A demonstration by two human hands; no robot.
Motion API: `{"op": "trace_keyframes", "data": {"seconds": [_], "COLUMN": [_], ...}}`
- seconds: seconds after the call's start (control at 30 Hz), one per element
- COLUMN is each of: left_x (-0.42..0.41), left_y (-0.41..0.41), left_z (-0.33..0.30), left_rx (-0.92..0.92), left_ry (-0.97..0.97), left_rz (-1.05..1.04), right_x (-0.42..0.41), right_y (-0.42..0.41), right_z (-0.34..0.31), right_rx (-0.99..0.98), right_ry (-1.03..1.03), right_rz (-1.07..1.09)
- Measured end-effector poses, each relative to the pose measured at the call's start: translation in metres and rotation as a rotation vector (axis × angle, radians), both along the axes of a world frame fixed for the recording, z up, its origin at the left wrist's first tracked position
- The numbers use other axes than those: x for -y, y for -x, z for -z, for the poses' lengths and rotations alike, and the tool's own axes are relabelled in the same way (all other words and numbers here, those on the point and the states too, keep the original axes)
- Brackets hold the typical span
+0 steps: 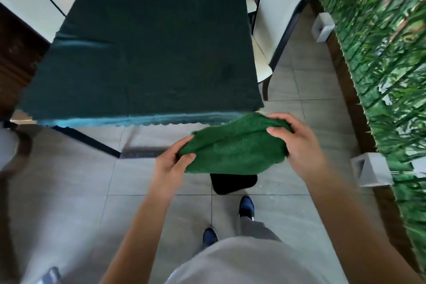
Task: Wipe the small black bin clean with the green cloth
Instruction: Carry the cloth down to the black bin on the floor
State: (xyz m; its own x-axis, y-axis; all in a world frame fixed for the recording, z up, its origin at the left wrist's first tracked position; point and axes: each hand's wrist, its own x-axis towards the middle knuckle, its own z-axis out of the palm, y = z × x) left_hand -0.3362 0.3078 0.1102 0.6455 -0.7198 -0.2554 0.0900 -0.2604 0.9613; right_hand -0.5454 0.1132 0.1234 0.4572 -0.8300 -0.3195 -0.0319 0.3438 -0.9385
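Note:
I hold the green cloth (235,145) stretched between both hands at about waist height. My left hand (171,160) pinches its left end between thumb and fingers. My right hand (297,143) grips its right end with curled fingers. The small black bin (232,183) stands on the grey tiled floor directly under the cloth, just ahead of my feet. Only its near part shows; the cloth hides the rest.
A table with a dark green tablecloth (147,41) stands ahead, its near edge just beyond the cloth. A cream chair (274,14) sits at its right side. A leafy green wall (387,53) with white blocks (371,170) at its base runs along the right.

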Motion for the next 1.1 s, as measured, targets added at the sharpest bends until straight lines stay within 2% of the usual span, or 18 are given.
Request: {"op": "trace_keyframes", "data": {"seconds": [0.17,0.4,0.57,0.7,0.83,0.97,1.1], "left_x": [-0.039,-0.087,-0.104,-0.109,-0.11,-0.116,-0.11], "left_y": [0.006,0.04,0.074,0.106,0.133,0.139,0.127], "left_z": [0.019,0.054,0.079,0.097,0.106,0.116,0.129], "left_rx": [0.005,0.027,-0.054,-0.168,-0.145,-0.1,-0.057], "left_ry": [-0.076,-0.19,-0.27,-0.242,-0.259,-0.285,-0.351], "left_rz": [0.073,0.156,0.13,0.057,0.024,0.02,0.104], "right_x": [-0.063,-0.12,-0.133,-0.138,-0.148,-0.151,-0.143], "right_y": [0.005,0.023,0.039,0.062,0.076,0.092,0.106], "right_z": [0.0,0.0,-0.001,0.002,0.009,0.023,0.061], "right_rx": [0.015,-0.001,-0.017,-0.032,-0.061,-0.074,-0.171], "right_ry": [-0.049,-0.042,-0.015,0.013,0.094,0.06,-0.003], "right_rz": [0.074,0.054,-0.053,-0.138,-0.225,-0.198,-0.088]}}
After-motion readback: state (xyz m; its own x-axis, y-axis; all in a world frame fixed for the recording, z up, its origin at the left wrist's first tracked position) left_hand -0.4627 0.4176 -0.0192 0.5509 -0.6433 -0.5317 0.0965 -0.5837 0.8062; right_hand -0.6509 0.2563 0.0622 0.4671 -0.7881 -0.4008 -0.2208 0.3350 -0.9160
